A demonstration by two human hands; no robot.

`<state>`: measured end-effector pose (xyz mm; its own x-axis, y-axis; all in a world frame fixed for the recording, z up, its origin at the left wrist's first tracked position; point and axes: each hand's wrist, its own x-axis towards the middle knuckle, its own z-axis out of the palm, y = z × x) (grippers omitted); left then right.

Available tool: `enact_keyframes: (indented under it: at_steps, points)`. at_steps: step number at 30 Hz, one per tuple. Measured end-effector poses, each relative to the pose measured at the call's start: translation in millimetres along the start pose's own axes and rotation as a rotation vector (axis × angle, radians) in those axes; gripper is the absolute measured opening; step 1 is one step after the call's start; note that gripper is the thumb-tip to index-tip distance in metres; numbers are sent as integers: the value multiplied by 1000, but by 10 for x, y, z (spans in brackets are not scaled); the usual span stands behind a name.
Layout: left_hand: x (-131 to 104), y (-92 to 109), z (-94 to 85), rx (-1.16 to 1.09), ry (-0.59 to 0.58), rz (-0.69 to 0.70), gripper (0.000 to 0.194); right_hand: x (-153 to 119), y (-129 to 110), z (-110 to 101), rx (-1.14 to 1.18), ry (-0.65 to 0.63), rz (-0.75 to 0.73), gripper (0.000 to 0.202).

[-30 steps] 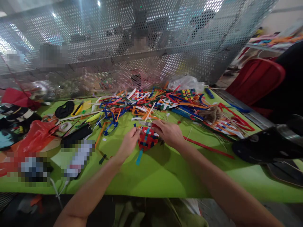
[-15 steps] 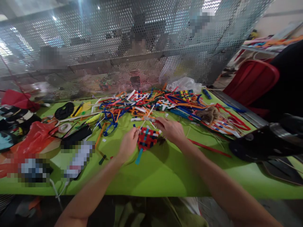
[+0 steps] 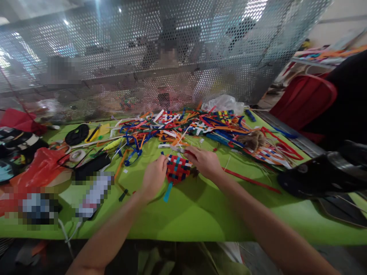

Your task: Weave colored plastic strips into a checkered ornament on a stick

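A small woven piece (image 3: pixel 178 170), mostly red with blue, white and orange squares, is between my two hands above the green table. A teal strip (image 3: pixel 168 192) hangs from its lower tip. My left hand (image 3: pixel 155 173) is closed on the woven piece's left edge, its fingertips pinched together. In my right hand (image 3: pixel 202 160) is a small metallic tool (image 3: pixel 178 149) that points left over the top edge of the piece. Its exact kind is too blurred to tell. Behind the hands lies a tangled pile of coloured strips (image 3: pixel 143 131).
A phone (image 3: pixel 96 194) with a cable, a black case (image 3: pixel 92 167), a tape roll (image 3: pixel 77 155) and a red plastic bag (image 3: pixel 47 164) are on the left. A large black object (image 3: pixel 321 172) stands at the right. A perforated metal screen (image 3: pixel 114 61) rises behind the table.
My right hand has moved slightly down and left, bringing the metallic tool closer to the woven piece's top edge. My left hand still holds the piece.
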<state>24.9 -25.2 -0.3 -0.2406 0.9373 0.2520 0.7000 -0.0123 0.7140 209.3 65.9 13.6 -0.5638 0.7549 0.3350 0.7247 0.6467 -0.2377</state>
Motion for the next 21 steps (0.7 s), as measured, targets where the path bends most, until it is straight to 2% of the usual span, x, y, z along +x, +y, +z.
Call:
enact_keyframes:
  at_steps: [5, 9, 16, 21]
  points:
    - [-21, 10, 6, 123, -22, 14, 19, 59, 155, -41, -16, -9, 95, 39]
    - [-25, 14, 12, 52, -6, -9, 17, 89, 235, -70, 10, 7, 154, 38]
    - [-27, -1, 29, 34, -8, -5, 17, 101, 286, -31, -14, 16, 146, 41]
    - [-28, 17, 13, -56, 24, -28, 15, 140, 526, -110, -62, 151, 287, 40]
